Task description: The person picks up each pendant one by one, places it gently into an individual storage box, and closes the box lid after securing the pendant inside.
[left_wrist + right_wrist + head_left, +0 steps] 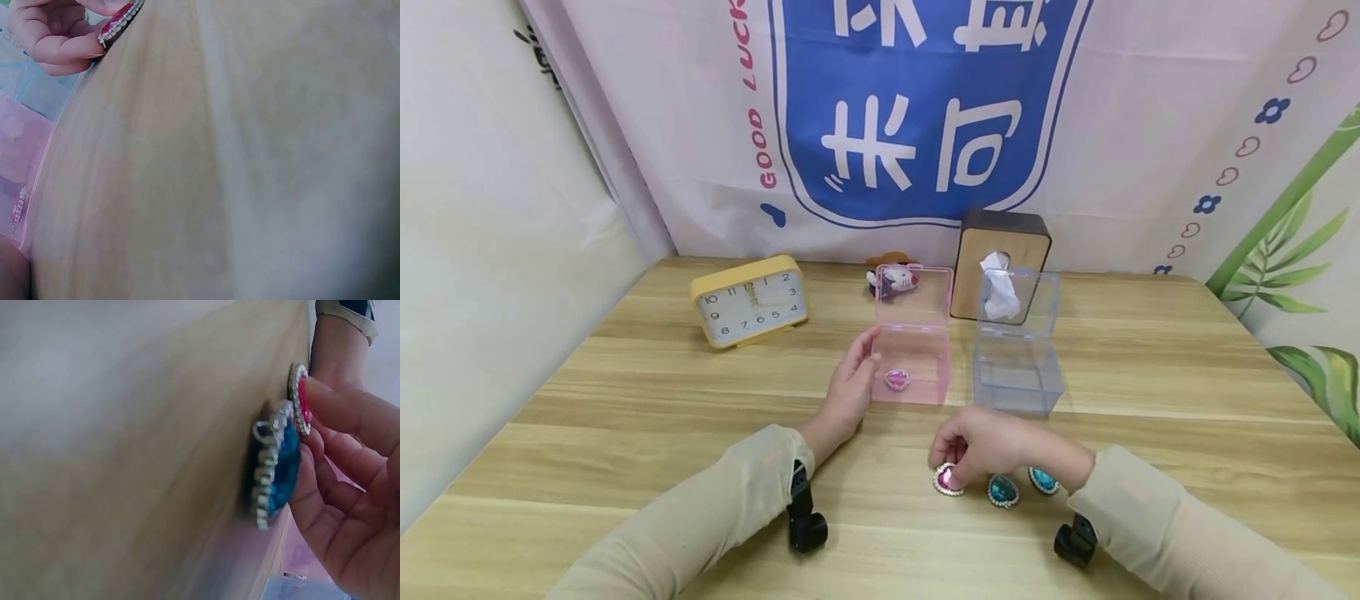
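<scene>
My right hand pinches the rim of a deep-pink gem pendant with a rhinestone border, close over the table. In the left wrist view the pendant tilts between thumb and fingers. Beside that hand lie two blue gem pendants, one dark teal and one lighter; the right wrist view shows a small metal loop on the nearer blue pendant. My left hand rests against the left side of a clear pink box, fingers fairly straight. Inside that lid-up box sits a pinkish-purple pendant.
Right of the pink box stands a clear blue box, its lid raised. Behind them are a wooden tissue box and a small plush-like figure. A yellow clock stands at the left on the wooden table.
</scene>
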Action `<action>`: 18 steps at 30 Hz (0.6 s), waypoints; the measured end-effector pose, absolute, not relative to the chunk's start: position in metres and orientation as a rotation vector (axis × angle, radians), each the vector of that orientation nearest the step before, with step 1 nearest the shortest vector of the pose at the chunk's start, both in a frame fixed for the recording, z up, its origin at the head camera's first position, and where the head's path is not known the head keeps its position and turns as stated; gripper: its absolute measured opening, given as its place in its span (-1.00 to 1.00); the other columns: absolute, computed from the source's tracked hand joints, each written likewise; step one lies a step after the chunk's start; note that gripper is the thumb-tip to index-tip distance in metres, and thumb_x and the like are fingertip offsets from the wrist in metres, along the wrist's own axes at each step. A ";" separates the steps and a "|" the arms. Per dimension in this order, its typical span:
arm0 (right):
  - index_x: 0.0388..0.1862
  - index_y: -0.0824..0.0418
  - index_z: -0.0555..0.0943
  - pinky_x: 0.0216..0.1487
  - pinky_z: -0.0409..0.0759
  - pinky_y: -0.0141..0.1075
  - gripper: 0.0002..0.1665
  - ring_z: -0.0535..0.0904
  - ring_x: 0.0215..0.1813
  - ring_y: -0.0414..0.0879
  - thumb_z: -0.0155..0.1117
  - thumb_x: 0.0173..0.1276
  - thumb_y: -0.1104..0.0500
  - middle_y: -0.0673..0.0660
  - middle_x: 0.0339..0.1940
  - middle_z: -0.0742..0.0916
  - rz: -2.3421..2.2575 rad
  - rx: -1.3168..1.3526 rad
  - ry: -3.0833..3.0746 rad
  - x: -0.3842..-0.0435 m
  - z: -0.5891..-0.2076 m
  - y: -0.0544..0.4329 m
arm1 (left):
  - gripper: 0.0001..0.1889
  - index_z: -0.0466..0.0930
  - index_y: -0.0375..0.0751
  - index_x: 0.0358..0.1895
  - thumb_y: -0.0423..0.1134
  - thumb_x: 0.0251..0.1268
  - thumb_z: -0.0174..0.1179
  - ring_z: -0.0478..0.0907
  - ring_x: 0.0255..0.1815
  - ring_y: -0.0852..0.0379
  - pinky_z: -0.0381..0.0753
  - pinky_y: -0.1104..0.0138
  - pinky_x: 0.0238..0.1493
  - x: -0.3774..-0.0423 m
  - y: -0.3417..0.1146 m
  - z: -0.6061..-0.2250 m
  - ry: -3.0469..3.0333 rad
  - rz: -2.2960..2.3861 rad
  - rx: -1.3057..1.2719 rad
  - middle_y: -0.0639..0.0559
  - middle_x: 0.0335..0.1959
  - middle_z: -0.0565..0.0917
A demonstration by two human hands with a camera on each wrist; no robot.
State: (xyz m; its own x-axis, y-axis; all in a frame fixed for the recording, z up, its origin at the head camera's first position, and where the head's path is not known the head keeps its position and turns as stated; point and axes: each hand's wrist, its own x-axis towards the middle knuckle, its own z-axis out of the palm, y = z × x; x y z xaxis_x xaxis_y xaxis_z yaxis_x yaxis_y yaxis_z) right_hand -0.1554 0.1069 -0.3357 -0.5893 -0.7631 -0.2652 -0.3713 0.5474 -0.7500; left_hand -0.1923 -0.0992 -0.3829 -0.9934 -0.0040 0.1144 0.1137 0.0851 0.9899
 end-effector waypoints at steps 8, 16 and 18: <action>-0.49 0.21 0.59 -0.45 0.51 -0.49 -0.82 0.45 -0.47 -0.31 0.38 -0.07 0.40 -0.09 -0.57 0.58 -0.853 -0.963 2.254 -0.154 -0.334 0.104 | -0.52 0.18 -0.17 0.37 -0.35 0.39 -0.17 0.04 0.45 0.00 0.03 0.15 0.45 -0.193 -0.099 -0.382 -2.257 -2.064 -0.112 -0.08 0.44 0.15; -0.52 0.21 0.52 -0.48 0.45 -0.51 -0.78 0.42 -0.50 -0.31 0.36 -0.08 0.43 -0.10 -0.60 0.53 -0.861 -0.988 2.197 -0.155 -0.333 0.102 | -0.52 0.18 -0.19 0.37 -0.36 0.38 -0.16 0.03 0.46 0.01 0.02 0.16 0.45 -0.192 -0.099 -0.382 -2.235 -2.069 -0.124 -0.08 0.44 0.15; -0.52 0.24 0.53 -0.50 0.44 -0.51 -0.79 0.43 -0.51 -0.30 0.36 -0.09 0.45 -0.09 -0.61 0.54 -0.895 -0.949 2.163 -0.156 -0.333 0.103 | -0.52 0.18 -0.19 0.37 -0.36 0.38 -0.16 0.03 0.46 0.01 0.02 0.16 0.45 -0.192 -0.099 -0.383 -2.235 -2.070 -0.125 -0.07 0.44 0.15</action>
